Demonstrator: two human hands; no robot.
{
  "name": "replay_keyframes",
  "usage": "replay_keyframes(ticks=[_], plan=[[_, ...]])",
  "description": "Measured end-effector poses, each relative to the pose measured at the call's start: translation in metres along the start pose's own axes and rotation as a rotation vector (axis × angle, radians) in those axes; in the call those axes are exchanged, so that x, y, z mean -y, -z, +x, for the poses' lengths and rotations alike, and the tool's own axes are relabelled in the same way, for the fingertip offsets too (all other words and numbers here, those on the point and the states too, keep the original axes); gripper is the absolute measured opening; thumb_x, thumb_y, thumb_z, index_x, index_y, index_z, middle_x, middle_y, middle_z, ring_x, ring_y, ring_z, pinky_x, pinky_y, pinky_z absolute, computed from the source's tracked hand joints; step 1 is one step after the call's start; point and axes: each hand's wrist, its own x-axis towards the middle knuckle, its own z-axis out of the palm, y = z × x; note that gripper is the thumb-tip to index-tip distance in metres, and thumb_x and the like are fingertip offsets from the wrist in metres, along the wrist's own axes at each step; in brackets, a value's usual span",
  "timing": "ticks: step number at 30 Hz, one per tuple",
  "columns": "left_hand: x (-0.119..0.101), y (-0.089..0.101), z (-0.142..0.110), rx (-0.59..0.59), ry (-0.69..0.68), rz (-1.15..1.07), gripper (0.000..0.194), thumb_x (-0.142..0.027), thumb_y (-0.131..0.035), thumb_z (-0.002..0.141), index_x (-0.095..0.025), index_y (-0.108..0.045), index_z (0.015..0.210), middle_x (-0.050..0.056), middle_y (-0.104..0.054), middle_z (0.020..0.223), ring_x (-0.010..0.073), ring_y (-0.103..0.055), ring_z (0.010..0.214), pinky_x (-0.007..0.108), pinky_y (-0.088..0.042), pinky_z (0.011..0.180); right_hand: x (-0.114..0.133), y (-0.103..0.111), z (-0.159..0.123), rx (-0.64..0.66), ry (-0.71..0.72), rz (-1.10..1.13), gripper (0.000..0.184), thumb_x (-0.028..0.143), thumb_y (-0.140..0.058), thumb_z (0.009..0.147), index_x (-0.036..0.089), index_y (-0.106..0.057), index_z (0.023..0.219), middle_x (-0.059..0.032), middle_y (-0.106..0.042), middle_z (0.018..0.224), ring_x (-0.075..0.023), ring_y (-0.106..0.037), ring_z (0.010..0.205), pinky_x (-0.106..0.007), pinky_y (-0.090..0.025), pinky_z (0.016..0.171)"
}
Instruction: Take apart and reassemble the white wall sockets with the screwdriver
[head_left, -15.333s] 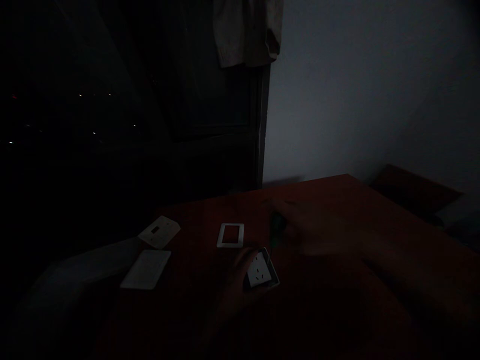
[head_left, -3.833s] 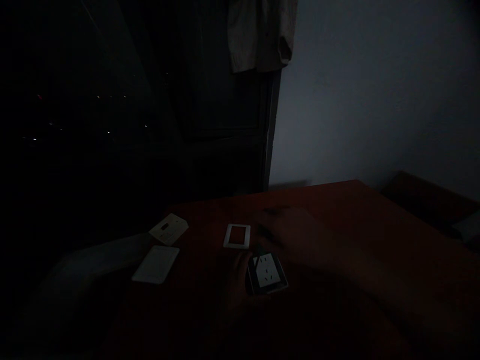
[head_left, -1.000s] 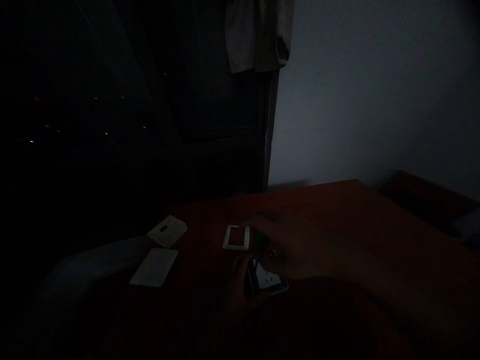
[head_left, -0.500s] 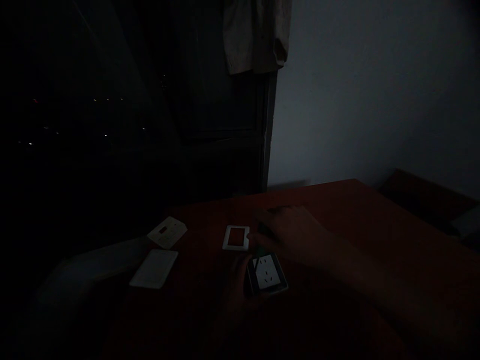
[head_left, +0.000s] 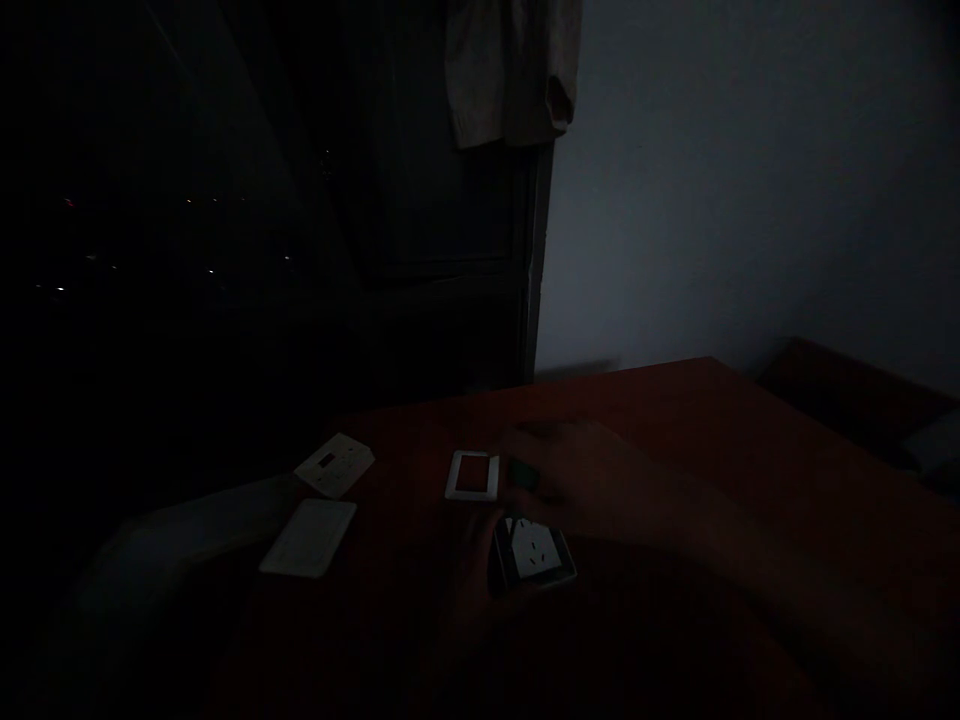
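The scene is very dark. My left hand (head_left: 471,570) grips a white wall socket (head_left: 534,553) from its left side, steadying it on the reddish table (head_left: 705,420). My right hand (head_left: 577,480) hovers just above and behind the socket, its fingers closed round a dark tool handle (head_left: 525,473) that points down at the socket's top edge. A white rectangular frame (head_left: 472,475) lies right behind the socket.
Two white cover plates lie to the left: one with a slot (head_left: 334,464) and a plain one (head_left: 308,537). A pale sheet (head_left: 180,530) lies at the table's left edge. A garment (head_left: 510,70) hangs on a dark door behind.
Over the last second my right hand lifted off the socket and came back down at its top edge. The socket and my left hand stayed put.
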Motion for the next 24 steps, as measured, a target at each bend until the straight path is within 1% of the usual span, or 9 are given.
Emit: replay_keyframes(ticks=[3, 7, 9, 11, 15, 17, 20, 23, 24], plan=[[-0.0011, -0.0008, -0.0002, 0.009, 0.018, -0.011, 0.083, -0.042, -0.071, 0.071, -0.02, -0.032, 0.141, 0.015, -0.038, 0.144, 0.0335, -0.038, 0.132, 0.051, -0.035, 0.107, 0.0019, 0.0008, -0.0041, 0.015, 0.06, 0.084, 0.047, 0.021, -0.059, 0.079, 0.019, -0.045, 0.125, -0.0087, -0.065, 0.108, -0.0184, -0.064, 0.083, -0.026, -0.04, 0.061], [0.0009, -0.0012, -0.0005, -0.013, -0.002, 0.006, 0.082, -0.043, -0.071, 0.072, -0.021, -0.033, 0.141, 0.014, -0.036, 0.147, 0.0337, -0.035, 0.134, 0.049, -0.036, 0.106, 0.0044, -0.0014, -0.0038, -0.047, -0.07, -0.122, 0.027, 0.036, -0.052, 0.088, 0.019, -0.054, 0.11, -0.0079, -0.068, 0.092, -0.0217, -0.064, 0.074, -0.028, -0.036, 0.056], [0.0014, -0.0002, -0.0003, -0.016, -0.027, 0.016, 0.083, -0.041, -0.073, 0.07, -0.022, -0.033, 0.141, 0.013, -0.037, 0.146, 0.0341, -0.036, 0.134, 0.049, -0.037, 0.106, 0.0039, -0.0022, -0.0023, -0.047, -0.095, -0.171, 0.024, 0.039, -0.047, 0.092, 0.021, -0.057, 0.104, -0.0069, -0.068, 0.088, -0.0214, -0.064, 0.072, -0.028, -0.034, 0.055], [0.0012, 0.0009, -0.0002, -0.009, -0.023, 0.023, 0.083, -0.04, -0.073, 0.07, -0.022, -0.034, 0.141, 0.014, -0.038, 0.145, 0.0347, -0.037, 0.133, 0.05, -0.037, 0.106, 0.0032, -0.0017, -0.0021, -0.032, -0.068, -0.125, 0.022, 0.033, -0.049, 0.091, 0.022, -0.056, 0.107, -0.0063, -0.068, 0.091, -0.0204, -0.065, 0.075, -0.027, -0.034, 0.056], [0.0002, 0.0009, -0.0004, -0.005, -0.035, 0.0, 0.08, -0.04, -0.071, 0.071, -0.02, -0.034, 0.14, 0.015, -0.039, 0.144, 0.0333, -0.038, 0.132, 0.049, -0.034, 0.108, 0.0047, -0.0003, -0.0051, -0.016, -0.028, -0.009, 0.037, 0.027, -0.056, 0.083, 0.02, -0.047, 0.119, -0.0073, -0.067, 0.099, -0.0196, -0.064, 0.08, -0.026, -0.036, 0.058], [-0.001, 0.001, -0.0003, -0.005, -0.04, -0.001, 0.082, -0.04, -0.071, 0.072, -0.02, -0.032, 0.141, 0.015, -0.037, 0.145, 0.0327, -0.037, 0.133, 0.049, -0.034, 0.108, 0.0061, -0.0014, -0.0053, -0.038, -0.046, -0.058, 0.034, 0.034, -0.054, 0.086, 0.019, -0.049, 0.116, -0.0075, -0.067, 0.096, -0.0205, -0.064, 0.078, -0.027, -0.035, 0.057], [-0.0045, 0.0031, 0.0002, 0.009, -0.013, 0.035, 0.083, -0.038, -0.073, 0.07, -0.021, -0.033, 0.14, 0.015, -0.036, 0.146, 0.0338, -0.037, 0.133, 0.049, -0.036, 0.106, 0.0062, -0.0036, -0.0037, -0.066, -0.106, -0.158, 0.026, 0.041, -0.046, 0.092, 0.019, -0.056, 0.103, -0.0066, -0.068, 0.086, -0.0199, -0.064, 0.07, -0.027, -0.031, 0.054], [-0.0052, 0.0041, 0.0008, 0.02, -0.017, 0.043, 0.083, -0.038, -0.074, 0.07, -0.02, -0.034, 0.139, 0.015, -0.039, 0.143, 0.0336, -0.04, 0.13, 0.049, -0.037, 0.106, 0.0046, -0.0026, -0.0039, -0.037, -0.061, -0.071, 0.02, 0.031, -0.049, 0.09, 0.02, -0.056, 0.106, -0.0058, -0.068, 0.09, -0.0179, -0.064, 0.073, -0.026, -0.034, 0.056], [-0.0038, 0.0034, 0.0009, 0.02, -0.026, 0.037, 0.082, -0.039, -0.073, 0.07, -0.02, -0.034, 0.139, 0.015, -0.04, 0.142, 0.0333, -0.041, 0.13, 0.049, -0.037, 0.106, 0.0043, -0.0014, -0.0048, -0.021, -0.029, -0.011, 0.024, 0.026, -0.052, 0.087, 0.021, -0.054, 0.111, -0.0054, -0.068, 0.094, -0.0175, -0.064, 0.077, -0.026, -0.035, 0.058]])
